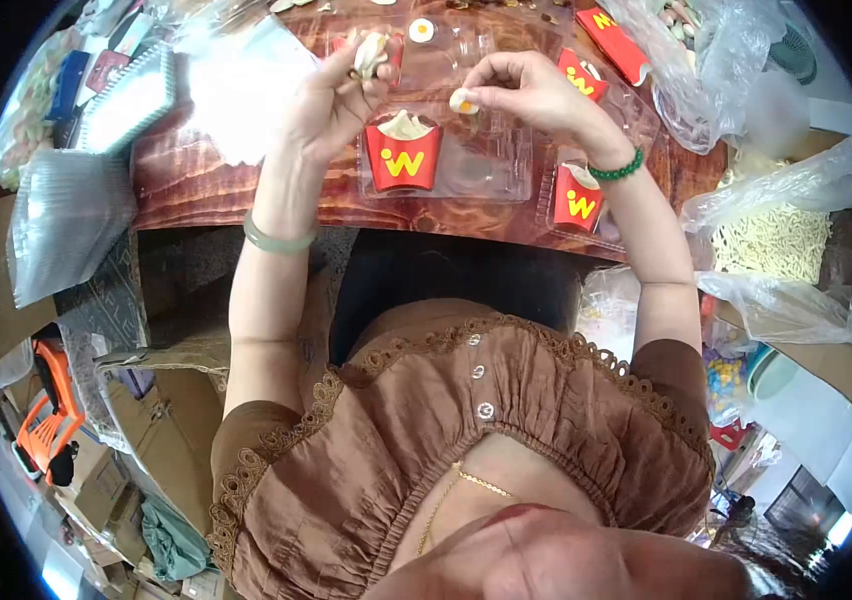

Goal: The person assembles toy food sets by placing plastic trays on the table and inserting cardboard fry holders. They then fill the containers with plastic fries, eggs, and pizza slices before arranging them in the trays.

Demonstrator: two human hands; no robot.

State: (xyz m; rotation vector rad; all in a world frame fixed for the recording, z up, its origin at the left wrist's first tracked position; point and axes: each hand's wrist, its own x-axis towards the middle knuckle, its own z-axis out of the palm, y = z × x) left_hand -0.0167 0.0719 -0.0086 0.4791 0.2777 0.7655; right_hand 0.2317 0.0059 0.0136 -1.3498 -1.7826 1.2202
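Note:
My left hand [331,105] is raised over the table, its fingers curled around several small cream-coloured pieces [372,56] whose exact kind I cannot make out. Between thumb and forefinger, my right hand [536,92] pinches a small toy fried egg [464,101], white with a yellow-orange centre. Below and between the hands, a red fries box [402,158] with a yellow mark lies in a clear plastic tray [491,178], cream pieces showing at its top. Another fried egg [421,30] rests farther back. Part of a red box behind my left hand is mostly hidden.
More red boxes [577,200] lie in clear packaging on the right, with another [614,45] farther back. Stacked clear trays [66,220] stand at the left edge. On the right, a plastic-lined carton holds many cream-coloured strips [771,245]. The table's front edge [376,222] runs before my body.

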